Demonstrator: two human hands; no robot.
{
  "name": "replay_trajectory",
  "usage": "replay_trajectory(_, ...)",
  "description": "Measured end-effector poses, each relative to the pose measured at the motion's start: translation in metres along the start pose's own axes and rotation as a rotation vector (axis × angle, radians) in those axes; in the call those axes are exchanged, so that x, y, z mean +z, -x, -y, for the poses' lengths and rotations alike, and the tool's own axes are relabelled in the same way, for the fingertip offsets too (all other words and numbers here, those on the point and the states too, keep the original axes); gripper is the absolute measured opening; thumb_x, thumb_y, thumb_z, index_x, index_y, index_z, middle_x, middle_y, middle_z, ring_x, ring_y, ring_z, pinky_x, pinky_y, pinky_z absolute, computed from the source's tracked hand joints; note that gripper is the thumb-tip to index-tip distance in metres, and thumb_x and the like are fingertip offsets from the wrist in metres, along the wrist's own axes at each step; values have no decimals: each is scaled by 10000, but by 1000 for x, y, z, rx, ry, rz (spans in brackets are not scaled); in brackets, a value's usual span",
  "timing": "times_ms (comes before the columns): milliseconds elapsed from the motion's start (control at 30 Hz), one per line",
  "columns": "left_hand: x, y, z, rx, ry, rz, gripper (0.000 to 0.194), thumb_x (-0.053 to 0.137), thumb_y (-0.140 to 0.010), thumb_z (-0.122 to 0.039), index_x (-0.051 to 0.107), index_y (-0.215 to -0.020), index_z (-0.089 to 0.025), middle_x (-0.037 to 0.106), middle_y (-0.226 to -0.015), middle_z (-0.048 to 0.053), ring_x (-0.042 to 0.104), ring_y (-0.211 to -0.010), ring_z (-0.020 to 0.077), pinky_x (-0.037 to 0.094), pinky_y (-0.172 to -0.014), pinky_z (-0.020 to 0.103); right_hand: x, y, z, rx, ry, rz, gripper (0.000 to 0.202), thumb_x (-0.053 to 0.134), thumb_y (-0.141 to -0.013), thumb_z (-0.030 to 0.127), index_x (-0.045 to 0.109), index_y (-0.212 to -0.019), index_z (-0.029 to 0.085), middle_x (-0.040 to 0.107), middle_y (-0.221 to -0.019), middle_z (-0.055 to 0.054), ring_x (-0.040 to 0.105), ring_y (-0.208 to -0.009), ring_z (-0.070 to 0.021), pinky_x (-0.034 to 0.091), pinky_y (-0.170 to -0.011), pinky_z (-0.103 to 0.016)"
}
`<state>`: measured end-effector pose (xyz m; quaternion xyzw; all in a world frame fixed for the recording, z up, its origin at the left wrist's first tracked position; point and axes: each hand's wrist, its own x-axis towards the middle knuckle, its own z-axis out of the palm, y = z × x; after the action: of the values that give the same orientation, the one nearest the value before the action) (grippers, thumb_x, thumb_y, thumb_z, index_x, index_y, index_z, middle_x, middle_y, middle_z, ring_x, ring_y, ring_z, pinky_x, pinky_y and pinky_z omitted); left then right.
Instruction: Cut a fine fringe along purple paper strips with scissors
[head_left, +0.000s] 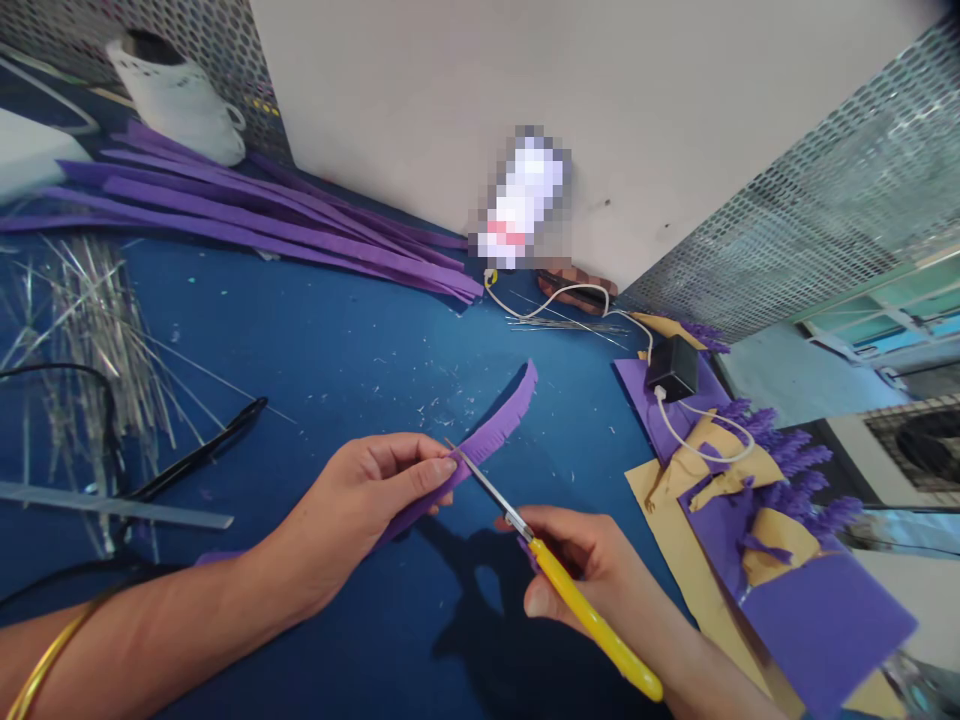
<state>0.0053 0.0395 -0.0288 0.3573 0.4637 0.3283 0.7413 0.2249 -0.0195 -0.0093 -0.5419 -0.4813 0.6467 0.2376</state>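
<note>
A purple strip (499,425) with small cuts along its lower edge curves up over the blue table. My left hand (397,480) pinches it between thumb and fingers, and the rest of the strip trails beneath my wrist. In my right hand (585,570) are scissors (581,605) with yellow handles, my fingers wrapped round them. The scissor blades lie at the strip, right beside my left fingertips; whether they are fully closed is hard to tell.
Purple strips (300,225) lie along the back left, near a white mug (180,100). Thin wires (112,340) spread at the left. A lit phone (525,195) leans behind. Purple flowers (802,460), purple sheets (832,620) and a black adapter (673,368) lie at the right.
</note>
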Motion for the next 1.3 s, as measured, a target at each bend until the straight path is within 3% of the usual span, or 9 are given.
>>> replay_trajectory(233,3,1,-4,-11,23,-42,208,818,-663,-364,720,-626,-185,640,-611,-17,522,-594,86,384,-555,171,1,0,3,11,82,-42,375,871,-669,451,658,-780,163,364,-659,66,282,-589,-89,256,-512,-222)
replay_trajectory(400,3,0,-4,-16,1,-56,199,818,-657,-371,746,-680,-186,660,-639,-8,528,-597,92,372,-540,176,3,-1,4,-42,364,-212,386,858,-660,475,707,-839,169,427,-680,50,334,-618,-115,292,-543,-238)
replay_trajectory(500,3,-1,-3,2,-12,-55,210,810,-670,-379,743,-669,-180,649,-629,-7,520,-592,94,372,-538,182,2,-1,3,-48,465,-244,395,832,-683,491,738,-914,184,493,-712,32,389,-634,-133,326,-563,-246)
replay_trajectory(633,2,-1,0,4,-23,-49,231,816,-675,-398,762,-710,-177,653,-642,-2,524,-601,99,375,-540,183,2,0,2,-60,491,-257,412,812,-695,509,747,-949,191,548,-761,9,430,-652,-148,356,-584,-257)
replay_trajectory(800,-1,-2,4,20,54,-56,246,806,-701,-424,775,-755,-185,697,-702,9,565,-656,110,422,-596,180,3,-1,1,-47,449,-249,371,820,-691,479,736,-892,179,482,-704,33,386,-629,-132,338,-564,-241)
replay_trajectory(1000,-1,-4,5,-8,90,-157,314,742,-756,-504,759,-771,-191,702,-705,4,565,-637,109,432,-575,180,4,-2,3,-27,416,-241,381,822,-677,476,722,-868,161,455,-684,42,362,-628,-124,319,-556,-233)
replay_trajectory(1200,1,-3,-1,8,38,-94,178,845,-648,-334,781,-735,-193,710,-708,-4,564,-651,92,430,-581,159,3,-3,4,-16,424,-256,417,824,-669,480,729,-925,165,472,-699,38,386,-624,-127,333,-558,-239)
replay_trajectory(1300,2,-2,-3,-17,48,-81,175,845,-639,-330,790,-738,-197,713,-704,-1,572,-644,93,437,-577,160,3,-3,2,-30,444,-265,401,815,-680,486,737,-920,174,494,-718,29,400,-631,-133,340,-566,-249)
